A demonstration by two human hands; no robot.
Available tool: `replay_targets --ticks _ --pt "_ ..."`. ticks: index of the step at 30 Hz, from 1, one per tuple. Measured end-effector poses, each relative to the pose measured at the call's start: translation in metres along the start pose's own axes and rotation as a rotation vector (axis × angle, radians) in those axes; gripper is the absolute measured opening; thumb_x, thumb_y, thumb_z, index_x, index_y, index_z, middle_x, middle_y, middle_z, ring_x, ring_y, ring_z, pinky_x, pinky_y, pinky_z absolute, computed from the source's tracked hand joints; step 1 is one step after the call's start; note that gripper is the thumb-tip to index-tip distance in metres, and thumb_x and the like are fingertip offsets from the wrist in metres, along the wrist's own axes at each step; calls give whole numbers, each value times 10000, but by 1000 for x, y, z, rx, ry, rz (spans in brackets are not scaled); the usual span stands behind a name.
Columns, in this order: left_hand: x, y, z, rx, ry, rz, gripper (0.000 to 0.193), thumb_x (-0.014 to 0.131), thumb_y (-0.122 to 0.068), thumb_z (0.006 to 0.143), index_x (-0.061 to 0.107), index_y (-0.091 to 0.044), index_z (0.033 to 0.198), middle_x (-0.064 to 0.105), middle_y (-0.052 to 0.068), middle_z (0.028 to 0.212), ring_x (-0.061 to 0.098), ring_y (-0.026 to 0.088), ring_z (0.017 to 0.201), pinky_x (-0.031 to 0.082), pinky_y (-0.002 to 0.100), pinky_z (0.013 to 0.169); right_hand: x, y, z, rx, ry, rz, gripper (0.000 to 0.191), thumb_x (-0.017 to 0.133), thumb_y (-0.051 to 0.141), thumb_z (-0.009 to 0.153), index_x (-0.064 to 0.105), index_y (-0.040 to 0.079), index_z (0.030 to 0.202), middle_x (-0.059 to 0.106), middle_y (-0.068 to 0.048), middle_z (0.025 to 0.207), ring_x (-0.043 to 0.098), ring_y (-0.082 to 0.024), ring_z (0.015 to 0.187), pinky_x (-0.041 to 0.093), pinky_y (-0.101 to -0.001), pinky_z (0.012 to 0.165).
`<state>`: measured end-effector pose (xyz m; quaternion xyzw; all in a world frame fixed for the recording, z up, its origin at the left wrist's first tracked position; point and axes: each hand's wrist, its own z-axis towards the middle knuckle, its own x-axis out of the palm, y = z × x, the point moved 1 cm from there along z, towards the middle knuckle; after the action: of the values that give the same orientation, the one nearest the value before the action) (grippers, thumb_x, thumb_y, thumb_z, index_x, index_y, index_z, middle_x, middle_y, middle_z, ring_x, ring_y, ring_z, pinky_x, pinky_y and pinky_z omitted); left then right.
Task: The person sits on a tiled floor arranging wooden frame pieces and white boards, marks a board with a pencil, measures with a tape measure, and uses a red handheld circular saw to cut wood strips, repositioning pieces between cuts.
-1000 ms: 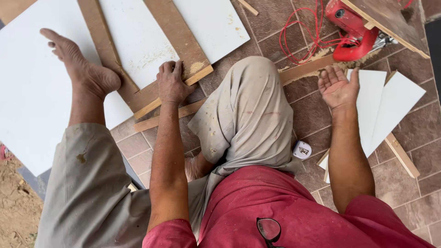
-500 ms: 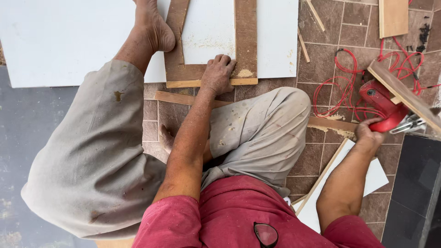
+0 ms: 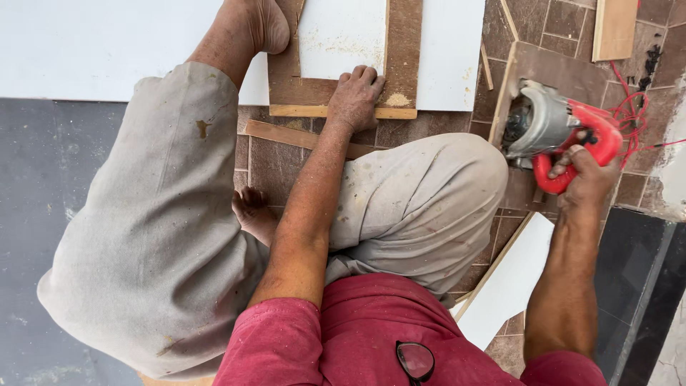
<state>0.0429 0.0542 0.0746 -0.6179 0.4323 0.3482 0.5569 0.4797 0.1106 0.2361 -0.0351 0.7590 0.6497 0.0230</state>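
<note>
Brown floor tiles lay under us; our right hand (image 3: pixel 587 182) gripped the red circular saw (image 3: pixel 564 132), right of the wooden frame (image 3: pixel 343 96) our left hand (image 3: pixel 355 96) pressed flat.

Red-grey power saw (image 3: pixel 564 136) tilted; brown wood frame (image 3: pixel 400 71) flat.
</note>
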Motion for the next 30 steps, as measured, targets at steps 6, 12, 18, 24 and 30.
replay_targets --ticks 6,12,18,24,30 --pt "6 -2 4 -11 -34 -30 942 921 -285 612 503 -157 1446 492 86 1361 389 266 1375 333 500 1179 86 -39 -23 -86 101 -110 441 673 -12 899 635 -5 1338 672 -33 1166 675 -135 997 599 -279 874" --pt "16 -1 7 -28 3 -23 947 931 -295 650 491 -184 1481 477 66 1413 365 258 1423 299 530 1222 108 -63 -43 -39 207 -75 395 708 68 971 639 -10 1352 658 -56 1230 638 -140 1065 558 -288 949" --pt "24 0 9 -13 13 -17 1054 972 -405 599 470 -163 1493 464 87 1415 356 270 1413 297 536 1207 95 -73 -76 33 257 -165 378 707 63 970 637 -6 1335 659 -56 1212 640 -139 1046 561 -288 933" --pt "28 4 7 -6 -1 11 1054 964 -398 613 468 -159 1512 459 92 1416 357 274 1421 308 536 1209 93 -85 -89 66 288 -178 362 706 58 969 635 -2 1319 660 -57 1195 641 -138 1027 563 -289 917" --pt "30 3 5 -8 -11 1 1072 966 -402 595 465 -159 1512 444 103 1426 341 278 1425 293 559 1208 90 -90 -82 75 294 -181 346 705 52 968 633 2 1302 661 -57 1177 643 -137 1008 566 -290 902"
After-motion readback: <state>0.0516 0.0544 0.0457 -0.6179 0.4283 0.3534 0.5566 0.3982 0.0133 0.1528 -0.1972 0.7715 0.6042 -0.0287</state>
